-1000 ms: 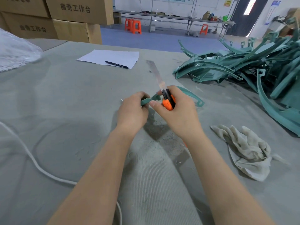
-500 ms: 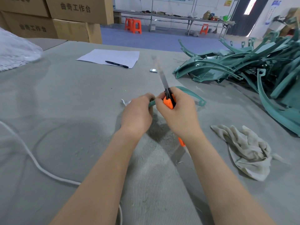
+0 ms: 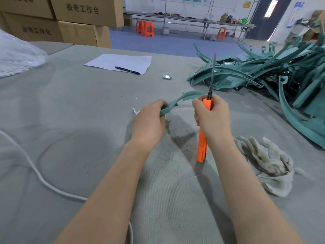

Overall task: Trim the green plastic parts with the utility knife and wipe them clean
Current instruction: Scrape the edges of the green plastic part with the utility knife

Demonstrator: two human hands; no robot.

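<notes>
One knife point(image 3: 201, 147) upright in right hand point(image 3: 213, 118).

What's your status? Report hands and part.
Left hand grips green part at one end. Right hand grips utility knife, blade pointing up. Rag by right forearm, untouched.

A grey felt-covered desk point(image 3: 70, 103) fills most of the view. Towards its far edge lies a white sheet of paper point(image 3: 123, 60), and a black pen point(image 3: 127, 70) rests on the sheet's near side. A small silvery object point(image 3: 167, 77) sits just right of the paper. A white cord point(image 3: 40, 176) curves across the desk's near left part. A clear plastic bag point(image 3: 15, 55) of white material lies at the left edge. Behind the far left corner stand stacked cardboard boxes point(image 3: 84, 11) with printed characters. Beyond, on a blue floor point(image 3: 167, 44), orange stools point(image 3: 145, 29) stand near a long far desk point(image 3: 190, 20) that is cluttered with small items.
</notes>
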